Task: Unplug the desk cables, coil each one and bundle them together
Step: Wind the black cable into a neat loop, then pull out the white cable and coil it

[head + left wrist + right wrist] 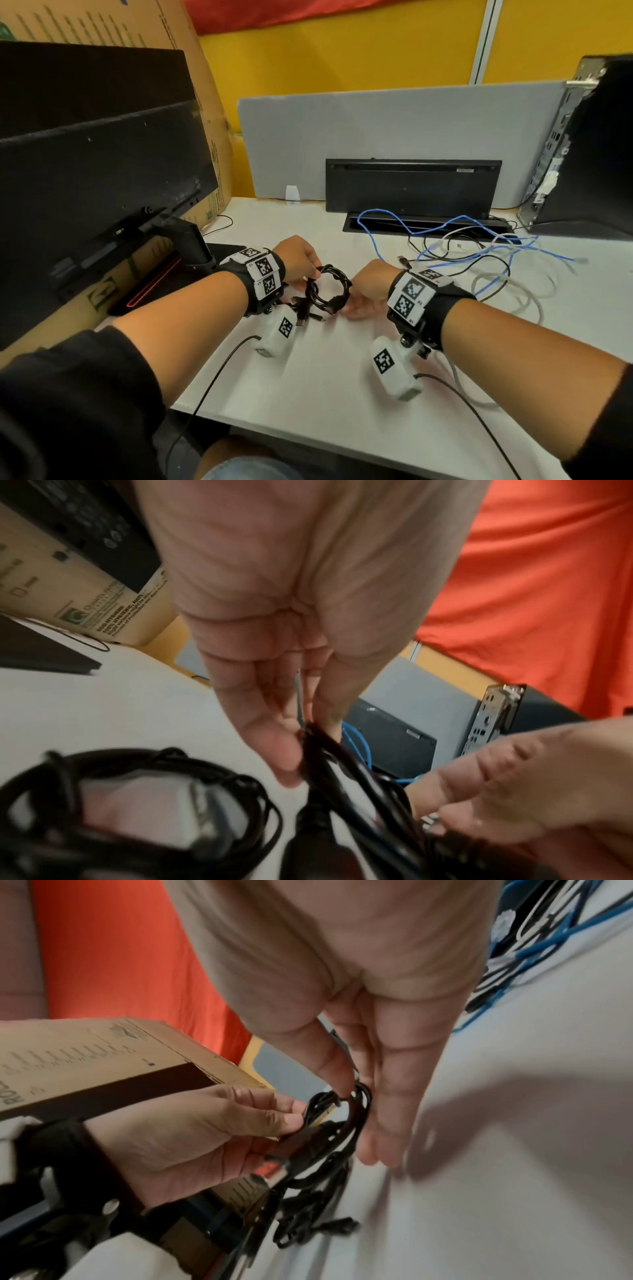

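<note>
A black cable wound into a small coil hangs just above the white desk between my hands, with its plug ends dangling at its lower left. My left hand pinches the coil's upper left side; the left wrist view shows its thumb and fingers closed on the strands. My right hand holds the coil's right side. In the right wrist view the thumb presses the coil against straight fingers. Loose blue, white and black cables lie tangled on the desk to the right.
A black monitor and a cardboard box stand at the left. At the back are a grey divider and a raised black cable-tray lid. A computer tower stands at the right.
</note>
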Demonstrator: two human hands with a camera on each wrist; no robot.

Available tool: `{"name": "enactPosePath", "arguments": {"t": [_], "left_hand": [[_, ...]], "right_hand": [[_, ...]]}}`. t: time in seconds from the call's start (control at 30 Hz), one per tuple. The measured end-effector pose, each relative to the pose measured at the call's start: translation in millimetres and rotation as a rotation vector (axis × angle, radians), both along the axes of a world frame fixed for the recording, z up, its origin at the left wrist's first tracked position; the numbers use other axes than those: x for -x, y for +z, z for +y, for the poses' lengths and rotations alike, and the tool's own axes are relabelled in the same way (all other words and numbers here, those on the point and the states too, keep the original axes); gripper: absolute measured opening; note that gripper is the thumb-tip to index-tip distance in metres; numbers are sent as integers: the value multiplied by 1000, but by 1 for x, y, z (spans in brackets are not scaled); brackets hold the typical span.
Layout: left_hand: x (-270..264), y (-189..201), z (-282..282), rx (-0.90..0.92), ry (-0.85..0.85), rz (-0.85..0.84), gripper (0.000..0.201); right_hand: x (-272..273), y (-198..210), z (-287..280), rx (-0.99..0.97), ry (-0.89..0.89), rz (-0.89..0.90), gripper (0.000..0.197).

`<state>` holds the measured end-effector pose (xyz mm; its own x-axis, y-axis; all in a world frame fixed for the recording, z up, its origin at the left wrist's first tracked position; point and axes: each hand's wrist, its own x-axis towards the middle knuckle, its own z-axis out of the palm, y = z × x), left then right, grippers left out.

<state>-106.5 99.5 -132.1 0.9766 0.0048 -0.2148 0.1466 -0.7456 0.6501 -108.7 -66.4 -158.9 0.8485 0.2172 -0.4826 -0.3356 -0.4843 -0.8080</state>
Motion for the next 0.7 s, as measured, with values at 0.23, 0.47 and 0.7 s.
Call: {"name": "enactPosePath", "arguments": {"t": [0.23, 0.47, 0.7], "left_hand": [[-4, -9, -1, -259, -16, 10, 19], [-10, 2, -19, -459, -144, -181, 26], [17, 24, -91, -301, -626, -344, 17]], "right_hand": [[-1, 4, -5, 45, -11, -16, 31], [14, 60, -24, 124, 65, -122, 22], [39, 97, -79, 653, 354, -388, 24]]}}
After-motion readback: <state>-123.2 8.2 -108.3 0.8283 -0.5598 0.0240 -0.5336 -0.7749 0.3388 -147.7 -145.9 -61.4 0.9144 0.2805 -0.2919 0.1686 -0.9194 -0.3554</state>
